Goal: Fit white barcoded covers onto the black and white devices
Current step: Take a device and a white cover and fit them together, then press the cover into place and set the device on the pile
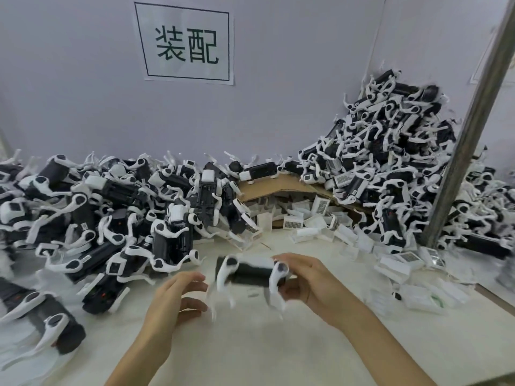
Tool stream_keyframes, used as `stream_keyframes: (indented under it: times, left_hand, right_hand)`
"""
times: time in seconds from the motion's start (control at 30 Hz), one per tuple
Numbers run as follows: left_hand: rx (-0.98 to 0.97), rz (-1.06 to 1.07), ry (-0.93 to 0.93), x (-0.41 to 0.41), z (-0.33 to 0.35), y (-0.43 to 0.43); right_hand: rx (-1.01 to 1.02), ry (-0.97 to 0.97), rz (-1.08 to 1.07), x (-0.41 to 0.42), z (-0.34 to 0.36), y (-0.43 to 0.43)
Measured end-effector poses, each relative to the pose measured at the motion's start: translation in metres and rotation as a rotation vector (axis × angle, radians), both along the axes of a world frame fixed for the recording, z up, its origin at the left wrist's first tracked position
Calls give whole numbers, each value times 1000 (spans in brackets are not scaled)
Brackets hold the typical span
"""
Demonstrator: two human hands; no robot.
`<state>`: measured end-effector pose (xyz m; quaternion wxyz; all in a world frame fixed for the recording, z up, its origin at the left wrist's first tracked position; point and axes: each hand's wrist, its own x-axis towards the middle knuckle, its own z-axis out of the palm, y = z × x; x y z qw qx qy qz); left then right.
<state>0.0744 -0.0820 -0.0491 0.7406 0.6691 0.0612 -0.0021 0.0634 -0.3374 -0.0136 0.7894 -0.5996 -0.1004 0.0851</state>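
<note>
A pale grey-lilac wall runs behind the workbench and meets a second wall panel at a corner on the right. High on it hangs a white paper sign with a thin black border and two large dark Chinese characters. The tabletop is off-white under soft, even light, a bent sheet of brown cardboard lies at the wall's foot, and a grey metal post rises slantwise at the right.

We had the left hand and the right hand in shot, both bare, uncovered right along the left forearm and right forearm to the bottom edge. Slender fingers, we noted, their ends smeared by blur.
</note>
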Motion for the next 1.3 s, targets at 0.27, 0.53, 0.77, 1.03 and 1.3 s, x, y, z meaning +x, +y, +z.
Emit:
stream_keyframes:
  times: [0.27, 0.53, 0.77, 1.03, 1.3]
  left_hand:
    - [36, -3, -4, -3, 4, -3]
    - [41, -3, 7, -5, 5, -4]
    - [87, -15, 0, -5, 5, -6]
    - [91, -9, 7, -6, 6, -5]
    - [82, -18, 12, -5, 6, -4]
  right_hand:
    - [534, -53, -465, 86, 81, -40]
    - [436, 189, -772, 131, 38, -54]
    - [625, 306, -717, 103, -3, -52]
    - [386, 208, -643, 89, 21, -5]
    - [-418, 1, -359, 112, 9, 66]
